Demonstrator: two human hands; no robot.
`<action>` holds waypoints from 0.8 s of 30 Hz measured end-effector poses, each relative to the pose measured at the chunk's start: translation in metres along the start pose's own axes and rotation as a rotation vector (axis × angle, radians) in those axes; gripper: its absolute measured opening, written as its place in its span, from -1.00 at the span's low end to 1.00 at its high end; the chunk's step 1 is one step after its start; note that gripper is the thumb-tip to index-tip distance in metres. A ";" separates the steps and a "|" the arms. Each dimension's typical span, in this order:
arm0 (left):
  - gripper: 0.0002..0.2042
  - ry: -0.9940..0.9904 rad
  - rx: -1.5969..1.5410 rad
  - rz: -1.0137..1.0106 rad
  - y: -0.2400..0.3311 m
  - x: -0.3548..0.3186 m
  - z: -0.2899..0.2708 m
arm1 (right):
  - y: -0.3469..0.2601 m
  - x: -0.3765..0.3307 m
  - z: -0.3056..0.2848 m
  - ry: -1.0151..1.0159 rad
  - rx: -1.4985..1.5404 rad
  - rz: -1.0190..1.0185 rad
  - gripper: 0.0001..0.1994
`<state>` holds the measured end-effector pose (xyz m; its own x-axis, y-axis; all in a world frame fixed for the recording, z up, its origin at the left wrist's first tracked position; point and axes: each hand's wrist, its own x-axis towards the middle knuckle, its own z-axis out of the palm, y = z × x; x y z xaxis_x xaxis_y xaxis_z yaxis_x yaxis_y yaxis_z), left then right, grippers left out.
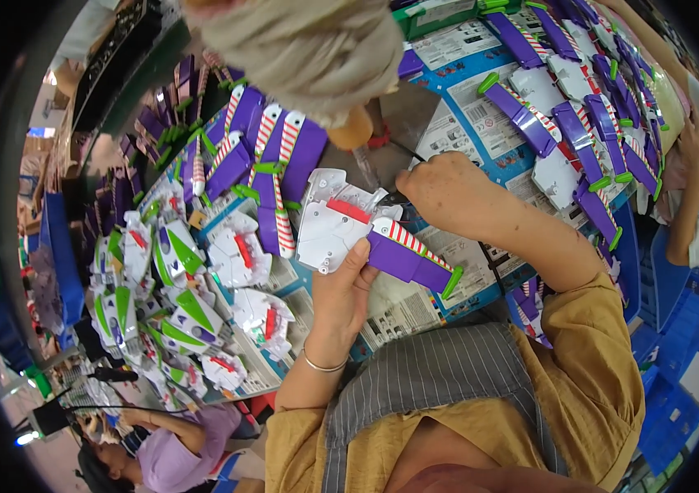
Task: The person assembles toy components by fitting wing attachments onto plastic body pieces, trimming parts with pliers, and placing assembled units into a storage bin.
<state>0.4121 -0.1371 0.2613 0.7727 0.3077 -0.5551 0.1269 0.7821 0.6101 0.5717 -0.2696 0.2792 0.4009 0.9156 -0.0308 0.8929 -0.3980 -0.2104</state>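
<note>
My left hand (339, 300) grips a white plastic toy shell (320, 234) from below, thumb on its face. The shell has a red strip and small screw holes. From its right side sticks out a purple wing (403, 261) with a red-and-white striped edge and a green tip. My right hand (448, 193) is closed beside the shell's upper right corner; what its fingers hold is hidden. Just above the shell, a metal driver bit (366, 167) points down from a yellow-orange nose (351, 130) under a beige cloth-wrapped body (300, 53).
Several white-and-green toy shells (177, 255) are heaped at the left. Purple striped wings (271, 177) lie behind them, with more wing assemblies (522, 115) at the far right. Printed cardboard sheets (403, 312) cover the table. Blue crates (666, 279) stand right; other people (173, 456) sit nearby.
</note>
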 end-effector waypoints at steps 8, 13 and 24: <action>-0.60 -0.023 0.088 0.109 0.011 0.008 0.019 | 0.015 0.005 -0.006 -0.041 0.119 0.071 -0.86; -0.60 -0.009 0.124 0.162 0.009 0.009 0.025 | 0.019 0.006 -0.008 -0.077 0.183 0.073 -0.83; -0.61 -0.004 0.067 0.166 0.008 0.006 0.029 | 0.017 0.005 -0.005 -0.053 0.186 0.067 -0.83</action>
<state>0.4358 -0.1445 0.2787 0.7892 0.4275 -0.4410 0.0383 0.6824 0.7300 0.5902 -0.2717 0.2801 0.4421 0.8913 -0.1010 0.8096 -0.4450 -0.3828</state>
